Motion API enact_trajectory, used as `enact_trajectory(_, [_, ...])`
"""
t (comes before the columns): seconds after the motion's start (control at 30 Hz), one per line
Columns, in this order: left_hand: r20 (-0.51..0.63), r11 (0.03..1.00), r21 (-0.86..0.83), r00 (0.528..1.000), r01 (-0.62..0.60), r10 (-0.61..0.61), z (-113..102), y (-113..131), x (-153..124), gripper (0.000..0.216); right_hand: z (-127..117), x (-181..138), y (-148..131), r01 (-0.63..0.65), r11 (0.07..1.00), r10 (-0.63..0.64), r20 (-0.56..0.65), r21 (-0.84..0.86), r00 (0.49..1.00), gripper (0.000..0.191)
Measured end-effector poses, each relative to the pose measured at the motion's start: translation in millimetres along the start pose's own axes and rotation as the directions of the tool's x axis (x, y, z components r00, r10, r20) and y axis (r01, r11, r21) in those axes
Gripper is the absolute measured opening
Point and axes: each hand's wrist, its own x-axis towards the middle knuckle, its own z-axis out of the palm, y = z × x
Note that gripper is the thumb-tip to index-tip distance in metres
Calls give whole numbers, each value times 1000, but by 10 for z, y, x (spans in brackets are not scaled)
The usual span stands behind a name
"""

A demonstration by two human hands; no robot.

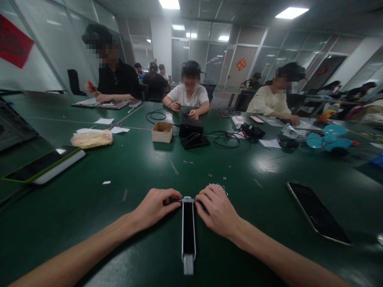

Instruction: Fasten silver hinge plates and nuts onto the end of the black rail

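A long narrow black bar with silver ends (188, 231) lies on the green table (125, 167), pointing away from me. My left hand (155, 206) has its fingers curled and pinched at the left side of the bar's far end. My right hand (216, 209) is curled against the right side of the same end. Both hands touch the bar's far tip. Several tiny metal rings and screws (220, 181) lie scattered just beyond my right hand.
A phone (317, 212) lies at right, a green-cased phone on a white block (42, 165) at left. Further off are a small cardboard box (162, 132), a black device with cables (193, 133), a plastic bag (91, 138) and blue discs (332, 137). Three people sit across the table.
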Motion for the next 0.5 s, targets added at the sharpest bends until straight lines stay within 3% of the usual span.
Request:
enact_trajectory(0.33, [3, 999, 42, 1000, 14, -14, 20, 1, 9, 19, -14, 16, -4, 6, 1000, -6, 9, -29, 1000, 14])
enact_trajectory(0.5, [-2, 999, 53, 1000, 7, -7, 1, 10, 6, 20, -232, 47, 254, 94, 989, -106, -98, -115, 990, 18])
